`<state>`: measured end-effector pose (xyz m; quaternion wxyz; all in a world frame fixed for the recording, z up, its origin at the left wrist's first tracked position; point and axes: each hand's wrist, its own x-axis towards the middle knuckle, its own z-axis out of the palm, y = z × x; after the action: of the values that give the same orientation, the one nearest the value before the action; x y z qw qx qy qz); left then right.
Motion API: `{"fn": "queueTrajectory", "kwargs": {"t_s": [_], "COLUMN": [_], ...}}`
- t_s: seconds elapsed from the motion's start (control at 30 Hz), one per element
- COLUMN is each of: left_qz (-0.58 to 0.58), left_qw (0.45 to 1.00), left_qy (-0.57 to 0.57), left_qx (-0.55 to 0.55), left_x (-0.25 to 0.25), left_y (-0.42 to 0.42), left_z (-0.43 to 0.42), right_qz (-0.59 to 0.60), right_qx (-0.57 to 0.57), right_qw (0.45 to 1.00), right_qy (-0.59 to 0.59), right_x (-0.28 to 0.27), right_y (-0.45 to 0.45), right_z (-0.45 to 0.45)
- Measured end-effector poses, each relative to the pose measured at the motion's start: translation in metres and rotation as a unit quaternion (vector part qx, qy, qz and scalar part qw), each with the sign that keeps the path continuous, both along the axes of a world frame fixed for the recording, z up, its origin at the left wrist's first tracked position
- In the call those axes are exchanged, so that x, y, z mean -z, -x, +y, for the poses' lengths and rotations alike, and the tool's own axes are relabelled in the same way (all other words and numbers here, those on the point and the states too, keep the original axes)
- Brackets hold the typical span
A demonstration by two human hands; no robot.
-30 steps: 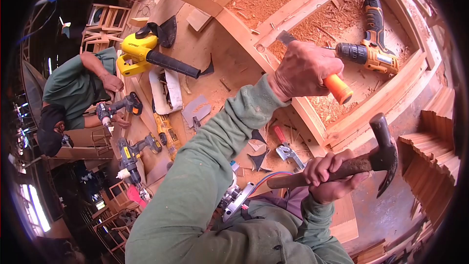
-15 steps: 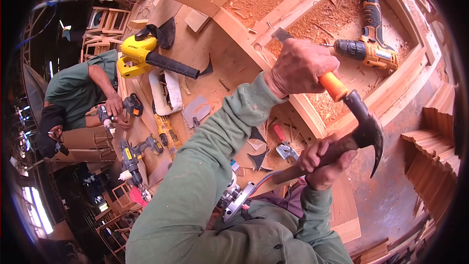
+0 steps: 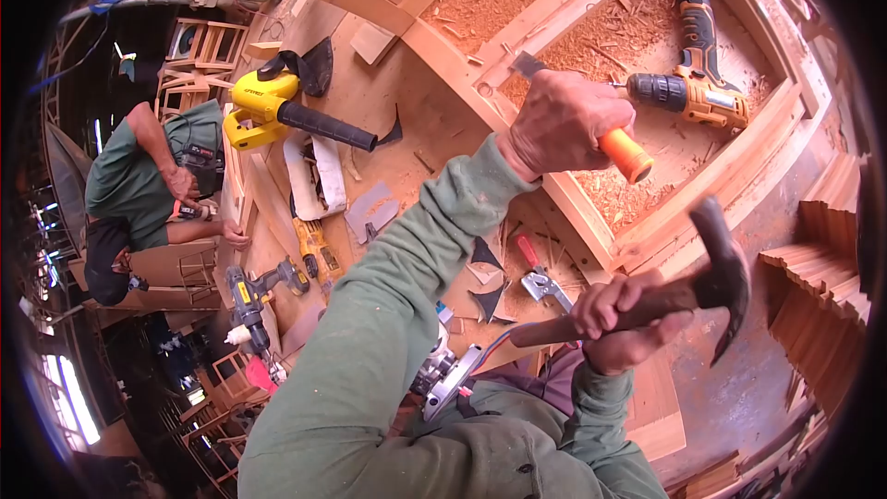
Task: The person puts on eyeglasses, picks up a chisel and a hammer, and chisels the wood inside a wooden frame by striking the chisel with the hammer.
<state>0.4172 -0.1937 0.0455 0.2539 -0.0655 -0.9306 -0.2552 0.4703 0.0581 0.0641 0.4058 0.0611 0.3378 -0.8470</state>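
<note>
My left hand (image 3: 568,120) is wrapped round a chisel (image 3: 626,155) with an orange handle. The chisel's metal blade shows past my knuckles, at a joint of the wooden frame (image 3: 480,88); whether its edge touches the wood I cannot tell. My right hand (image 3: 628,319) grips the wooden handle of a claw hammer (image 3: 725,282). The dark hammer head is apart from the chisel's butt end, below and to the right of it. Beyond my left hand, a yellow and black cordless drill (image 3: 707,97) lies inside the frame among wood shavings (image 3: 591,42).
A yellow blower (image 3: 263,102), another drill (image 3: 263,296) and a red-handled clamp (image 3: 540,277) lie on the workbench (image 3: 416,143). A co-worker (image 3: 152,176) in green is at the bench's left side. Carved wooden pieces (image 3: 822,259) stand at right.
The hammer head has moved down and right, away from the chisel's handle, which it met before. The chisel stays about where it was. The co-worker's hands and power tool have shifted.
</note>
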Motion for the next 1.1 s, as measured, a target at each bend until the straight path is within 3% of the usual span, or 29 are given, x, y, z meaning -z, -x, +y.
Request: {"fn": "queueTrajectory", "kwargs": {"t_s": [0.07,0.13,0.17,0.27,0.3,0.4,0.5,0.6,0.63,0.67,0.73,0.83,1.1], "left_qz": [-0.012,-0.013,-0.013,-0.023,-0.019,-0.03,-0.02,-0.002,0.006,0.007,-0.01,-0.017,-0.03], "left_qw": [1.0,1.0,1.0,1.0,1.0,0.999,1.0,0.999,0.999,0.999,0.999,1.0,0.999], "left_qy": [0.003,0.017,0.014,0.018,0.024,0.016,0.021,0.039,0.045,0.047,0.048,0.023,-0.003], "left_qx": [0.004,-0.005,-0.006,-0.005,-0.003,-0.002,-0.003,-0.011,-0.008,-0.007,-0.011,-0.005,0.011], "left_x": [-0.004,-0.001,0.0,0.001,0.0,-0.001,0.0,0.007,0.003,0.0,-0.005,-0.017,-0.013], "left_y": [-0.001,0.0,-0.001,-0.003,0.002,0.0,0.0,-0.001,0.004,0.003,-0.001,-0.009,-0.019], "left_z": [-0.001,-0.001,0.0,0.0,-0.002,-0.002,-0.001,0.0,-0.003,-0.004,-0.003,0.006,0.005], "right_qz": [-0.005,-0.056,-0.054,-0.056,-0.029,-0.037,-0.09,-0.035,-0.067,-0.015,-0.014,-0.009,-0.003], "right_qx": [0.059,-0.072,-0.059,-0.073,-0.049,0.062,-0.09,-0.096,-0.037,-0.049,0.017,0.03,-0.065], "right_qw": [0.992,0.996,0.995,0.994,0.998,0.997,0.99,0.989,0.995,0.998,1.0,0.999,0.998], "right_qy": [0.115,0.022,-0.051,-0.065,0.024,0.033,-0.061,-0.105,-0.069,0.026,0.016,-0.022,-0.017], "right_x": [0.007,0.02,0.017,0.009,0.022,0.003,0.026,0.014,0.017,0.02,0.011,0.014,0.012], "right_y": [-0.006,-0.005,-0.005,0.005,0.0,-0.008,-0.006,0.003,-0.003,-0.003,-0.007,-0.011,-0.02], "right_z": [-0.004,-0.01,-0.013,0.002,0.007,-0.005,-0.01,0.002,0.001,0.001,0.002,0.004,0.012]}}
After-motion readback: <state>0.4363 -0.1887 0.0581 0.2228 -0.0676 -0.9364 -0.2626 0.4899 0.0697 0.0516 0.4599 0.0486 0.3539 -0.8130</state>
